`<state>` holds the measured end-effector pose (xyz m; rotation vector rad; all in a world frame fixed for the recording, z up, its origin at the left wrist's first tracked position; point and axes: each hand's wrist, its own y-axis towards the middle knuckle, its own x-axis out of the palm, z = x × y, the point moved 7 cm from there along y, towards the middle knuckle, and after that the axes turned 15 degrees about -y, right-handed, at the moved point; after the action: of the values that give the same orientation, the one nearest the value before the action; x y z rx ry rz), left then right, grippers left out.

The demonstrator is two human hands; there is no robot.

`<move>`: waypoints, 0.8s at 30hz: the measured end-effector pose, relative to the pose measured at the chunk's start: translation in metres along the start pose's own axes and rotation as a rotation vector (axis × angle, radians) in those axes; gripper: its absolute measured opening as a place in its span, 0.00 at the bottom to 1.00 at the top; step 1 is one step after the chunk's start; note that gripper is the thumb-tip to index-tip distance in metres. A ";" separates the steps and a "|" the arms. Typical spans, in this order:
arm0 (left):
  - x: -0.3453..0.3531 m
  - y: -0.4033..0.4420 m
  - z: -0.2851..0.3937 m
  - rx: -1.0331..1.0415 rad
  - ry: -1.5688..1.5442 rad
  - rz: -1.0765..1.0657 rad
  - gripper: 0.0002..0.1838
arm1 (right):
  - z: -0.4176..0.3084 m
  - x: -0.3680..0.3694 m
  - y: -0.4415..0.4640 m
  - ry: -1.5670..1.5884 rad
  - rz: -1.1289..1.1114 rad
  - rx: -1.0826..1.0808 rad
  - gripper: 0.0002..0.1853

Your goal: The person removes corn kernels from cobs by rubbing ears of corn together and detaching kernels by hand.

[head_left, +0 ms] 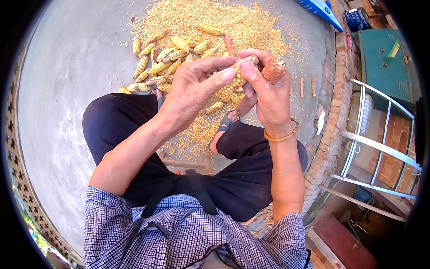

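Observation:
In front of my chest, my left hand [190, 85] is closed around an ear of corn [232, 88] with yellow kernels, its thumb lying along the kernels. My right hand [272, 101] grips a bare reddish corncob [273, 70], whose lower end shows below the palm. The right thumb also presses against the ear's upper end, where the two hands meet. Some of the ear is hidden behind the fingers. Beyond the hands lies a pile of unshelled ears [172, 58] on the ground.
Loose yellow kernels [192, 18] spread widely over the concrete floor [67, 112] behind the ears, with more between my feet. Two bare cobs [301, 87] lie to the right. A low brick edge [329, 130], a metal ladder-like frame [380, 141] and a green cabinet [385, 67] stand along the right.

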<state>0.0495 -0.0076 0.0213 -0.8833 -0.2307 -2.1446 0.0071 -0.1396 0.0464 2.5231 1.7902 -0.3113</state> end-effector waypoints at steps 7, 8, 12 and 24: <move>0.003 0.002 0.004 0.094 0.099 -0.031 0.21 | -0.001 0.000 -0.003 -0.008 0.027 -0.001 0.12; 0.004 0.003 0.005 0.102 0.107 -0.035 0.20 | 0.000 0.000 -0.002 -0.003 0.035 0.004 0.12; -0.002 0.004 0.000 0.069 0.063 -0.024 0.18 | 0.002 0.000 -0.002 -0.032 0.085 -0.036 0.11; -0.007 0.006 -0.005 -0.021 -0.094 0.061 0.19 | 0.003 -0.002 0.001 0.100 0.022 -0.019 0.16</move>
<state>0.0541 -0.0095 0.0121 -0.9926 -0.2265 -2.0548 0.0071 -0.1418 0.0440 2.5872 1.7877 -0.1693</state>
